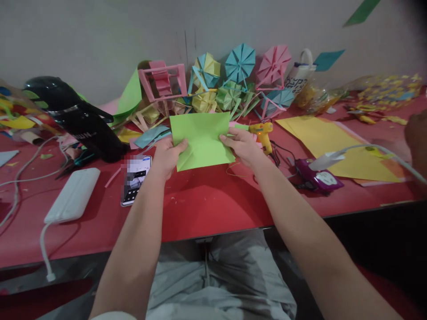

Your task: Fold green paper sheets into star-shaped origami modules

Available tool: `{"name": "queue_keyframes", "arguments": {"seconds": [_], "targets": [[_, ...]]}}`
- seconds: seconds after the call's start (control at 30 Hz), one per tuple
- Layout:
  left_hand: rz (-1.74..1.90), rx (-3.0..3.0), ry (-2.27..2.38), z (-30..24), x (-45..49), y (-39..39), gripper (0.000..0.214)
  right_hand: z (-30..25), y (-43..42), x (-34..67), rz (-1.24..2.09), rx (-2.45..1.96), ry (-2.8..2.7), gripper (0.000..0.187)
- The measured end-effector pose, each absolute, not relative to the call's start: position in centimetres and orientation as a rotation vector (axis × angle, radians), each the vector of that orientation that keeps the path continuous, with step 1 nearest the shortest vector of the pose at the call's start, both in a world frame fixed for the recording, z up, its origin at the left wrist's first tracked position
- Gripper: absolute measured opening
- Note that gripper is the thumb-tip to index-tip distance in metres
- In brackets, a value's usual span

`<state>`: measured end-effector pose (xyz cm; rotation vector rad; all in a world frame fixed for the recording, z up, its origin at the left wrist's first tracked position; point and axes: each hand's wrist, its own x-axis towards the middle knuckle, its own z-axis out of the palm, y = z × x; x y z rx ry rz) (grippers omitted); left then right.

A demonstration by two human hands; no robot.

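Observation:
A light green sheet of paper with creases in it is held up just above the red table. My left hand pinches its left edge, thumb on top. My right hand pinches its right edge in the same way. Both hands are closed on the sheet. Behind the sheet lie several folded paper fans and pinwheels in blue, pink, yellow and green.
A phone lies by my left wrist, a white power bank with cable further left, a black bottle behind. A yellow glue gun, a purple device and yellow paper sheets sit right. Another person's hand shows at the right edge.

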<state>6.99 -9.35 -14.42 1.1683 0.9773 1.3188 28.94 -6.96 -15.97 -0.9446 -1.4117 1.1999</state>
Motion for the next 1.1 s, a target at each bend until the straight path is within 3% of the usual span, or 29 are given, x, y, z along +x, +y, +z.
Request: {"name": "queue_keyframes", "arguments": {"seconds": [0.23, 0.37, 0.43, 0.5, 0.57, 0.63, 0.7, 0.8, 0.87, 0.97, 1.1], "targets": [[1.200, 1.109, 0.907, -12.7, 6.2, -10.0, 0.020, -15.3, -7.0, 29.5, 1.263, -0.884, -1.241, 0.012], [1.035, 1.065, 0.856, -11.9, 5.7, -10.6, 0.043, -15.6, -6.7, 30.0, 1.225, -0.933, -1.244, 0.013], [1.029, 1.101, 0.938, -12.2, 5.9, -10.6, 0.043, -15.7, -6.7, 30.0, 1.215, -0.978, -1.246, 0.016], [1.082, 1.176, 1.044, -12.8, 6.1, -10.2, 0.047, -15.7, -6.7, 29.9, 1.220, -1.020, -1.247, 0.016], [1.218, 1.216, 1.114, -13.6, 6.3, -9.7, 0.068, -15.6, -6.9, 29.7, 1.259, -1.024, -1.240, 0.011], [1.318, 1.204, 1.194, -14.3, 6.3, -9.1, 0.066, -15.4, -7.1, 29.4, 1.307, -1.007, -1.218, 0.007], [1.359, 1.202, 1.244, -14.8, 6.2, -8.7, 0.063, -15.4, -7.4, 29.1, 1.305, -1.006, -1.199, 0.013], [1.397, 1.187, 1.270, -14.9, 6.2, -8.5, 0.065, -15.5, -7.6, 28.9, 1.290, -1.039, -1.225, 0.048], [1.381, 1.165, 1.258, -14.7, 6.2, -8.8, 0.072, -15.7, -7.5, 28.8, 1.337, -1.047, -1.238, 0.060], [1.209, 1.166, 1.155, -13.9, 6.2, -9.6, 0.080, -15.9, -7.1, 28.9, 1.339, -1.018, -1.185, 0.052], [0.857, 1.167, 0.975, -12.9, 6.6, -10.8, 0.051, -15.4, -7.2, 29.1, 1.359, -0.957, -1.091, 0.036]]}}
